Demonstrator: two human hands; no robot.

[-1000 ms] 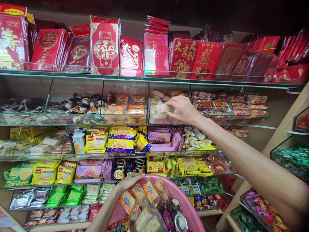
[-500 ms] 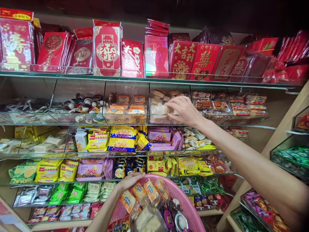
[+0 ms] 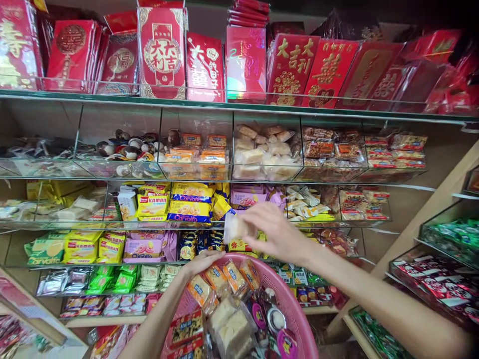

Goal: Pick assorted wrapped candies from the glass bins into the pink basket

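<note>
My right hand point(image 3: 267, 230) pinches a pale snack in a clear wrapper point(image 3: 238, 229), held above the pink basket point(image 3: 295, 304) and in front of the lower shelves. The fingers of my left hand point(image 3: 204, 263) are closed over the basket's far rim. Inside the basket lie orange-labelled packets point(image 3: 202, 291), pale wrapped blocks point(image 3: 234, 331), red packets point(image 3: 186, 329) and round purple and dark pieces. Similar pale wrapped snacks point(image 3: 267, 152) fill a clear bin on the shelf above my right hand.
Red envelopes point(image 3: 162, 55) stand along the top shelf. Clear bins below hold yellow packets point(image 3: 152, 202), purple packets point(image 3: 144, 247) and green packets point(image 3: 125, 279). A wooden shelf post point(image 3: 415, 214) slants at the right, with more bins beside it.
My right hand has moved down from the pale-snack bin, bringing a wrapped snack over the basket. The view has shifted lower. My left hand stays on the rim.
</note>
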